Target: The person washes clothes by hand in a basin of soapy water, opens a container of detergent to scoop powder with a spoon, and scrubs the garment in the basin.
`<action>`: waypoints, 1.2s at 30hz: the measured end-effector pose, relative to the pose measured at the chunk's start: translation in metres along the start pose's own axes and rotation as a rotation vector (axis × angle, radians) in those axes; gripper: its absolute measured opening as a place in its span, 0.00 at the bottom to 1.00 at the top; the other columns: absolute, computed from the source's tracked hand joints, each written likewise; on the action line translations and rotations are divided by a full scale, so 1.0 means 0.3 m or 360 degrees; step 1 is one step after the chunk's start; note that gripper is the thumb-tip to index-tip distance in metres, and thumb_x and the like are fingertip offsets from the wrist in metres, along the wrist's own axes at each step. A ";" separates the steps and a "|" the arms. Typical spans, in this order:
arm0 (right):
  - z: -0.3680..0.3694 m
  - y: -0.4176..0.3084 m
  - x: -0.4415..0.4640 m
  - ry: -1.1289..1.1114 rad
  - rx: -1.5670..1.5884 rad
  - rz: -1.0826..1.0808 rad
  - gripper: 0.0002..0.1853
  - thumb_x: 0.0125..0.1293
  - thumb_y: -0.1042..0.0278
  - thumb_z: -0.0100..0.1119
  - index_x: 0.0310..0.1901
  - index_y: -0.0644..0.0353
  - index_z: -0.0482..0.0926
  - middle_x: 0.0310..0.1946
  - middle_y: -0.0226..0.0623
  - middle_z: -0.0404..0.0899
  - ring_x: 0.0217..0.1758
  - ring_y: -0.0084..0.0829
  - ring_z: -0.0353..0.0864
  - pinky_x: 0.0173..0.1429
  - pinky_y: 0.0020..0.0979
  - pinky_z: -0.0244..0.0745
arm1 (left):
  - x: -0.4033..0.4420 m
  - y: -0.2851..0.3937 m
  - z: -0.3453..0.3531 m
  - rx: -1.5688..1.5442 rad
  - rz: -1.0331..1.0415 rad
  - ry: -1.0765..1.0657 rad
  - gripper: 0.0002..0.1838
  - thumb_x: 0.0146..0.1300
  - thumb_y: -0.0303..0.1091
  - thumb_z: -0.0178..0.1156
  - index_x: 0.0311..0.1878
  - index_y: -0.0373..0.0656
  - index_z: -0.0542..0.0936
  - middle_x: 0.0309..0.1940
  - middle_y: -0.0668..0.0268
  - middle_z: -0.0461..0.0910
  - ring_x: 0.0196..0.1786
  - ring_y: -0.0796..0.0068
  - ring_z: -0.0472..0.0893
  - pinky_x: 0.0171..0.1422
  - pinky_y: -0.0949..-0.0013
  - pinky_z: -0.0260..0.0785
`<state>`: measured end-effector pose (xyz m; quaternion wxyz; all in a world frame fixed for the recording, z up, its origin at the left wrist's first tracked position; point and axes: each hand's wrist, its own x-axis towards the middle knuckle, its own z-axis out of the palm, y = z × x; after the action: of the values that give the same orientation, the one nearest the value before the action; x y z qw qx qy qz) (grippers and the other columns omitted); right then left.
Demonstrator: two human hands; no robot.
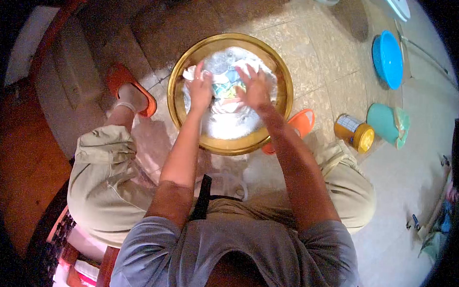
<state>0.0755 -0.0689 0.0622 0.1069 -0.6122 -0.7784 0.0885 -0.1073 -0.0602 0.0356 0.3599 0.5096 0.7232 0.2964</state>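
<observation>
A round gold-coloured metal basin (pixel 173 98) holds white suds (pixel 230 127) and wet white cloth with a blue, green and yellow print (pixel 225 87). My left hand (pixel 199 92) is at the left inside of the basin, its fingers closed round a bunched white part of the cloth. On the other side, my right hand (pixel 256 89) rests over the cloth with its fingers spread. Suds and cloth hide some of the fingertips. The cloth's full shape cannot be made out.
Orange slippers (pixel 151 106) are on my feet, either side of the basin. To the right stand a brown tub with a yellow lid (pixel 353 132), a teal container (pixel 383 122) and a blue basin (pixel 389 60). The tiled floor (pixel 313 60) looks wet.
</observation>
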 end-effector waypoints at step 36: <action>-0.288 -0.136 0.077 -0.0243 0.2709 0.1007 0.15 0.59 0.65 0.55 0.44 0.65 0.73 0.38 0.39 0.78 0.37 0.31 0.80 0.41 0.30 0.78 | -0.104 0.409 -0.374 -0.1417 -0.0287 -0.1449 0.33 0.65 0.49 0.52 0.70 0.59 0.51 0.64 0.55 0.64 0.60 0.58 0.71 0.56 0.57 0.70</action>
<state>0.0559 -0.0553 0.1574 0.4416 -0.5040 -0.2509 0.6986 -0.1283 -0.0593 0.2035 0.8314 0.3234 0.3458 0.2908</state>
